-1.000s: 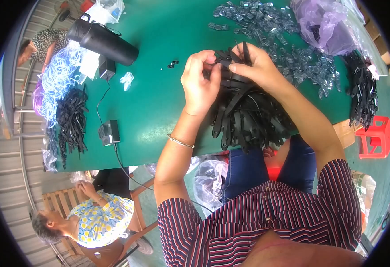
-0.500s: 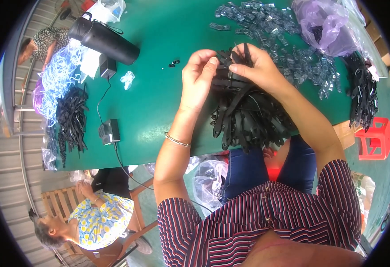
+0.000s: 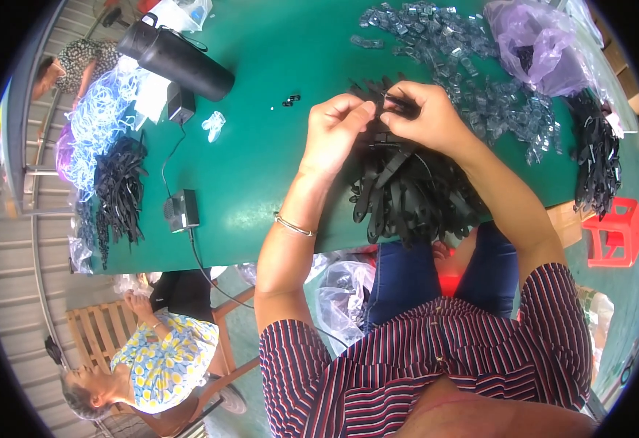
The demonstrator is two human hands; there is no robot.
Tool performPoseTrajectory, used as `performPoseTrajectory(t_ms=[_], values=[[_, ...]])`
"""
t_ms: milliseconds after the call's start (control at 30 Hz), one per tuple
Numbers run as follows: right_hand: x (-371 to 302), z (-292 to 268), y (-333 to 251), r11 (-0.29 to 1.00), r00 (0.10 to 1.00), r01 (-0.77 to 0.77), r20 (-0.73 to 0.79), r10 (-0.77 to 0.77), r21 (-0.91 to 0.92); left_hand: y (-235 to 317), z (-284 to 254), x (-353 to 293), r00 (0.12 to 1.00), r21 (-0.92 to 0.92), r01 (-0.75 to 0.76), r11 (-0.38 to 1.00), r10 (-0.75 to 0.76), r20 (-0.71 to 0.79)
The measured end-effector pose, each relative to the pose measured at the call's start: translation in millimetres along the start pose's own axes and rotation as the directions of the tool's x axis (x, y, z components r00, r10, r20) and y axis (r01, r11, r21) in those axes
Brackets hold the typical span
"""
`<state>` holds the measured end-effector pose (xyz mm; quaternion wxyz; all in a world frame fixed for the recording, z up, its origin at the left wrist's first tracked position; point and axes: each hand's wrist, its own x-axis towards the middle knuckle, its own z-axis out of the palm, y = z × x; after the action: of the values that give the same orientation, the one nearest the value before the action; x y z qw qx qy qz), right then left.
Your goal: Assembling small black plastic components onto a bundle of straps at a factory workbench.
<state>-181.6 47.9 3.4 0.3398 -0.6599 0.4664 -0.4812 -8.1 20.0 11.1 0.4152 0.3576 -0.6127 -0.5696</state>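
Pinching 1 black strap (image 3: 396, 102) with both hands' fingers: left hand (image 3: 336, 130), right hand (image 3: 425, 117) | strap pile (image 3: 414, 190) beneath | clear clips (image 3: 480, 80) beyond

Left hand (image 3: 336, 131): fingers curled, fingertips meeting the right hand over the black strap
Right hand (image 3: 425, 117): pinching a black strap (image 3: 396, 102) at its end
Strap pile (image 3: 414, 193): black, heaped under both hands on the green table (image 3: 261, 168)
Clear plastic clips (image 3: 480, 87): scattered just beyond the right hand
Black cylinder (image 3: 177, 58): lying at the table's far left
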Motion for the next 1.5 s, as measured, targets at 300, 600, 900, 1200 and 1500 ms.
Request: performPoseTrajectory(t_ms=[300,600,900,1200,1500], values=[[0.1,-6.6,1.1,0.978,0.987,-0.146,0.092,0.134,0.15,-4.0,-9.4,5.9,0.997,0.019,0.0,1.0,0.001,-0.074],[-0.1,-10.9,0.5,0.936,0.987,-0.161,0.049,0.153,0.315,-19.0,-46.8,20.1,0.957,0.439,-0.023,0.898,0.147,-0.252],[0.8,-15.2,0.9,0.9,0.965,-0.263,0.101,0.243,0.347,-34.6,-93.2,22.7,0.912,0.909,0.189,0.371,0.276,-0.302],[0.0,-13.4,2.6,0.929,0.976,-0.216,0.053,0.21,0.3,-15.0,-67.6,20.8,0.978,0.159,0.05,0.986,-0.016,-0.207],[1.0,-4.1,0.6,0.947,0.998,-0.068,0.033,0.061,0.314,-1.1,-19.6,6.7,0.963,-0.299,0.22,0.929,-0.156,0.222]])
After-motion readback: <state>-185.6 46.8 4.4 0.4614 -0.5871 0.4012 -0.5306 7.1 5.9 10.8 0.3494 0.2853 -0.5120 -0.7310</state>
